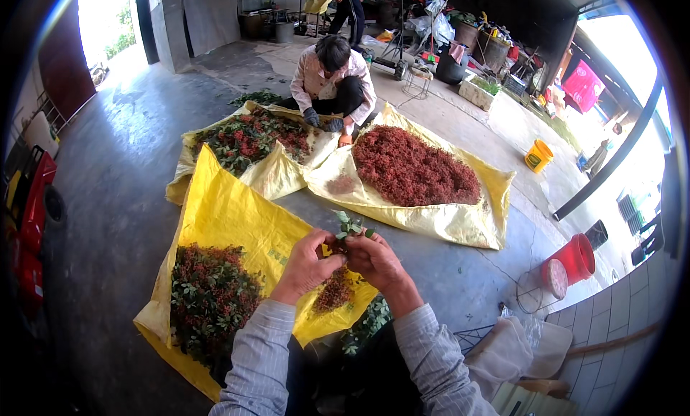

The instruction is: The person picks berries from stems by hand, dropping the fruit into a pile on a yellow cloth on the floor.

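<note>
A leafy sprig [348, 224] is held upright between my left hand [309, 265] and my right hand [377, 265], both with fingers closed around its lower part, where some reddish berries show. Below them lies a yellow woven sheet [237, 200], bearing a heap of leafy red-berried sprigs [208, 294] at the left and a smaller pile of loose red berries [332, 292] under my hands. Green leaves [366, 319] lie behind my right forearm, near my legs.
A crouching person [330, 71] in gloves works over berry sprigs [251, 135] on a pale sheet; beside them is a big red berry heap [413, 164]. A yellow bucket [539, 157], a red bucket [575, 254] and a dark post [611, 150] stand right. Another person [351, 13] stands behind.
</note>
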Tool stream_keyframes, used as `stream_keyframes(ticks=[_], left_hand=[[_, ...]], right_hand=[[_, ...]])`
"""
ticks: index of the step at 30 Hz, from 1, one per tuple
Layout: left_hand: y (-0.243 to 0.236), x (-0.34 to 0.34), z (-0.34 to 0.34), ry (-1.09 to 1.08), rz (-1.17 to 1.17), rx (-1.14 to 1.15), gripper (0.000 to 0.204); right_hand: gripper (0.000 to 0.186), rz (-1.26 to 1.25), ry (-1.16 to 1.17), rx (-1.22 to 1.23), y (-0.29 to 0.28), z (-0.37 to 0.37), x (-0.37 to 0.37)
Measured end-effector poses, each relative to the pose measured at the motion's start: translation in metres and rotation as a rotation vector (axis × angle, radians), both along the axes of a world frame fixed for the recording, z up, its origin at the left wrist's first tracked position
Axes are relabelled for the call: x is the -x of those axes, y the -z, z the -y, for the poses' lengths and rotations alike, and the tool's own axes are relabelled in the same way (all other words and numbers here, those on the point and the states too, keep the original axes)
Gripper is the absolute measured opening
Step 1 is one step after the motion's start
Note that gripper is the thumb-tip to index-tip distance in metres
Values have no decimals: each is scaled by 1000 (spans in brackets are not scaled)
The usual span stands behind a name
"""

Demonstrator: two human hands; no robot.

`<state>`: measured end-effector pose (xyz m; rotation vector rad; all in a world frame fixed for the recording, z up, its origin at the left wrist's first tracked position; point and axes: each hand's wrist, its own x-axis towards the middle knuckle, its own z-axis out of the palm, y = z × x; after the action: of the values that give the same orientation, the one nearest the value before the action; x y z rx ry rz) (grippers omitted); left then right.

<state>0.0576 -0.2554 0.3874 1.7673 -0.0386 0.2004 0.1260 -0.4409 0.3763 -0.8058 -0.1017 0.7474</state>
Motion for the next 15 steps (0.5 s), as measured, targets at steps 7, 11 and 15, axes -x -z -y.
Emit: stream_keyframes(ticks=[7, 11, 15], left_hand=[[1, -3, -1, -7, -3, 6, 28], [2, -3, -3, -21, 55, -28, 25], [2, -3, 0, -82, 127, -92, 20]], right_hand=[[21, -46, 102, 52, 0, 2, -2], [25, -40, 123, 58, 2, -1, -3], [28, -28, 118, 60, 3, 0, -3]])
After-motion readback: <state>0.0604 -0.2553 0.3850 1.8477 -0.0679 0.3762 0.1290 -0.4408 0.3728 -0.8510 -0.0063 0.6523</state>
